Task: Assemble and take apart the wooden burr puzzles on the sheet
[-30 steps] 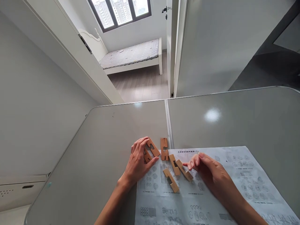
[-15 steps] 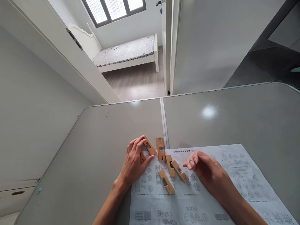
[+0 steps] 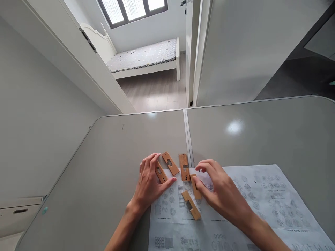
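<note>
Several flat notched wooden puzzle pieces lie at the near middle of a grey table, partly on a printed sheet. My left hand pinches one numbered piece between thumb and fingers. Just right of it lie a slanted piece and an upright piece. My right hand curls down over the pieces on the paper, its thumb against one piece; whatever is under the fingers is hidden. Another piece lies loose in front of both hands.
The table is two grey tops joined by a seam, with rounded far corners. Beyond it an open doorway shows a bed under a window. A white wall panel stands behind the table's right half.
My right hand has moved left and closed down over the pieces on the paper, covering one of them. My left hand has laid its piece flatter; the slanted piece now lies free beside it.
</note>
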`<state>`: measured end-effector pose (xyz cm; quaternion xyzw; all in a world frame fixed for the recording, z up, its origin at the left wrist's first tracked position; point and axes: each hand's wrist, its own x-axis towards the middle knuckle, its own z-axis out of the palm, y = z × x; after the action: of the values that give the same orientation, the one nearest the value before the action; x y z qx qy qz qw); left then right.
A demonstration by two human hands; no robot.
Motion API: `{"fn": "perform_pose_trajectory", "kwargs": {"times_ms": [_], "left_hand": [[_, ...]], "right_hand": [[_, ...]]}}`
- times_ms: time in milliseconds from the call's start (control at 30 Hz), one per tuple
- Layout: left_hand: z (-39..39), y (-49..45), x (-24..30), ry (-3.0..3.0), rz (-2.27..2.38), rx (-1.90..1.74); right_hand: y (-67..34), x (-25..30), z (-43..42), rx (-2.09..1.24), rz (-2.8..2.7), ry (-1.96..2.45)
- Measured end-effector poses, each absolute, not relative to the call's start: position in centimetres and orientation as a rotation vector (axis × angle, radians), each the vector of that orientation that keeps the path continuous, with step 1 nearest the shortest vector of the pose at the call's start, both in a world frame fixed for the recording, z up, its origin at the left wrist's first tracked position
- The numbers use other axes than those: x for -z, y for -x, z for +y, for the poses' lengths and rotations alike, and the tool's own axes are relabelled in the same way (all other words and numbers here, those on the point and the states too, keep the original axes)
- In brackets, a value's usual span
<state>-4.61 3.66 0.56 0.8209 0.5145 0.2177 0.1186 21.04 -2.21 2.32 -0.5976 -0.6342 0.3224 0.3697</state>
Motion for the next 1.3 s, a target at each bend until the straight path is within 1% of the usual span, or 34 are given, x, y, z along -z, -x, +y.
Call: {"fn": "perform_pose_trajectory", "kwargs": {"times_ms": [100,233,633,800,867,933,1000,1067,1100,1200,1300], "left_hand": [[3.8,5.4,-0.6,-2.414,1.588,-0.649],[4.1,6.2,-0.7,-2.422,1.662,-0.628],[4.3,6.6,-1.2,-2.451,1.535,-0.647],[4.6,6.7,-1.4,-2.467,1.472,-0.638],[4.6,6.7,-1.5,-2.469,1.448,-0.625],[4.6,6.7,-1.5,-2.473,1.432,-0.611],[4.6,6.8,-1.5,-2.472,1.429,-0.601],[4.7,6.8,-1.5,-2.474,1.421,-0.587],[4.7,6.9,-1.6,-2.477,1.410,-0.576],[4.7,7.2,-1.8,-2.487,1.353,-0.541],[4.7,7.6,-2.2,-2.475,1.315,-0.521]], "right_hand": [[-19.6,-1.7,-1.6,-0.576,-1.813,1.606],[-18.2,-1.2,-0.9,-0.430,-1.957,1.734],[-16.9,-0.8,0.6,-0.341,-2.001,1.850],[-17.0,-0.8,0.7,-0.393,-1.941,1.787],[-17.2,-1.4,0.7,-0.472,-1.839,1.731],[-17.4,-2.5,0.5,-0.685,-1.640,1.698],[-17.8,-4.0,0.2,-1.083,-1.304,1.634],[-18.1,-5.6,-0.3,-1.533,-0.884,1.383],[-18.3,-6.4,-0.7,-1.660,-0.652,1.226],[-18.8,-8.2,-2.1,-1.846,-0.192,0.866],[-19.2,-9.8,-3.6,-1.956,-0.037,0.726]]}}
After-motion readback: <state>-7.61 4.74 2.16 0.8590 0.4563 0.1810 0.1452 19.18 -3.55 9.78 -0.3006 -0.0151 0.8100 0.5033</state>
